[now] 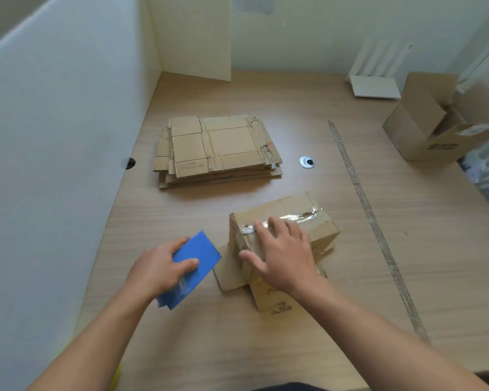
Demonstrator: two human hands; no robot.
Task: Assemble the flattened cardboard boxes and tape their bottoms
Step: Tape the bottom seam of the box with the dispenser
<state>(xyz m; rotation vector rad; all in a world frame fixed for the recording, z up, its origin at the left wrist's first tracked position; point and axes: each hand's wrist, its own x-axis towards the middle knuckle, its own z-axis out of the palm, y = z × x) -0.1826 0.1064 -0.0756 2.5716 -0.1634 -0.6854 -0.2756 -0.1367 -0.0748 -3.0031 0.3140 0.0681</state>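
An assembled cardboard box (pixel 319 224) stands bottom-up on the table in front of me, its lower flaps splayed out on the wood. A strip of clear tape (pixel 294 217) runs across its closed bottom seam. My right hand (pixel 283 253) lies flat on that seam with the fingers spread, pressing on the tape and the box's near-left corner. My left hand (pixel 161 268) grips a blue tape dispenser (pixel 195 262) just left of the box, low over the table. A stack of flattened cardboard boxes (pixel 218 149) lies further back.
A white partition (pixel 54 165) walls off the left side. An open cardboard box (pixel 432 128) stands at the right edge, with a white router (pixel 376 83) behind it. A metal cable grommet (pixel 307 162) and a long strip (pixel 373 221) are on the table.
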